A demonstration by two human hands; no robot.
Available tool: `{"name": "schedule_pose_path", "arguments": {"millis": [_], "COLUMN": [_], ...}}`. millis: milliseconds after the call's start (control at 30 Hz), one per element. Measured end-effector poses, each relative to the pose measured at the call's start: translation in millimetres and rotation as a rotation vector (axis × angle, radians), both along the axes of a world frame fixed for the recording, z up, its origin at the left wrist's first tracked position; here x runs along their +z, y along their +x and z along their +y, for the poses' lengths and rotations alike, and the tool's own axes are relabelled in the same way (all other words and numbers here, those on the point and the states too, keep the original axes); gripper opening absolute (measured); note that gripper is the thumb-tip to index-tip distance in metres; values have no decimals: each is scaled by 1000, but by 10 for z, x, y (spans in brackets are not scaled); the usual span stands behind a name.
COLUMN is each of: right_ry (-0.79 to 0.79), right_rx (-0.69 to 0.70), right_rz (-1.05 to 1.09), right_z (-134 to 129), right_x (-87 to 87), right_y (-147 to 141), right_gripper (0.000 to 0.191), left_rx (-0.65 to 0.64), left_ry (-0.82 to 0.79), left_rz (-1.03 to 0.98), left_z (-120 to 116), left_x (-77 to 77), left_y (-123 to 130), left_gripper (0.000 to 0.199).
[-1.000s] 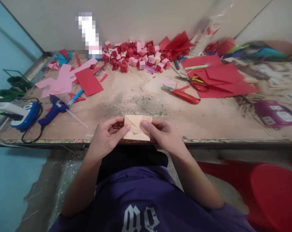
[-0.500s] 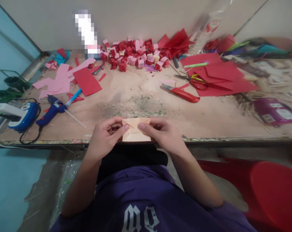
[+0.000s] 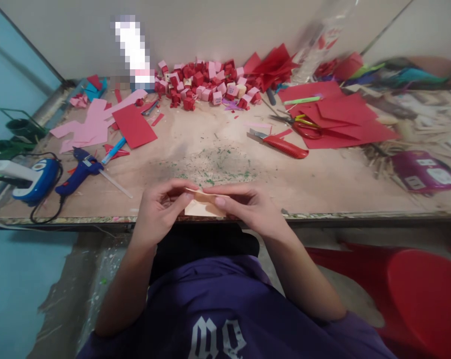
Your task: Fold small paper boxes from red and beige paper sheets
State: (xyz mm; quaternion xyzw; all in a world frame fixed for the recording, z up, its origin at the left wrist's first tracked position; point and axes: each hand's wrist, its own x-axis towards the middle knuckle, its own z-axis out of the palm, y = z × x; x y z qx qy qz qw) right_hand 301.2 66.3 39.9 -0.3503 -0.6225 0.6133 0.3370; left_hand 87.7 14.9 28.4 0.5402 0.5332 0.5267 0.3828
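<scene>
A small cream sheet of folded paper (image 3: pixel 203 208) is held between both hands at the table's front edge. Its far part bends up toward me, casting shade on the flat near part. My left hand (image 3: pixel 161 209) pinches the left end between thumb and fingers. On the right end, the thumb of my right hand (image 3: pixel 251 205) presses the near face while its fingers stretch along the far side. The fingers partly cover the paper's folds and far edge. Green shreds (image 3: pixel 221 167) lie on the tabletop just beyond the hands.
Small red and pink paper cubes (image 3: pixel 210 85) heap at the back. Left are a blue glue gun (image 3: pixel 81 172), pink paper (image 3: pixel 92 124) and a red card (image 3: pixel 134 125). Right are a red-handled cutter (image 3: pixel 285 146), scissors (image 3: pixel 303 124) and red sheets (image 3: pixel 345 119). A red stool (image 3: pixel 427 299) stands below right.
The paper's far part has been bent up and toward me, where it lay flatter before. My right fingers now reach further left along its far side.
</scene>
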Motion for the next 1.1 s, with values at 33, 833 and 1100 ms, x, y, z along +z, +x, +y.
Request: {"name": "schedule_pose_path", "arguments": {"millis": [33, 833, 1100], "right_ry": [11, 5, 34], "right_rx": [41, -73, 12], "right_rz": [24, -21, -85], "right_z": [2, -9, 5], "right_x": [20, -43, -84], "right_y": [2, -29, -75], "right_gripper": [24, 34, 15], "left_rx": [9, -49, -87], "left_ry": [11, -22, -16], "left_rz": [12, -26, -39], "left_z": [-2, 14, 0], "left_x": [-3, -37, 0], "left_y": [2, 36, 52], "left_gripper": [13, 23, 47]}}
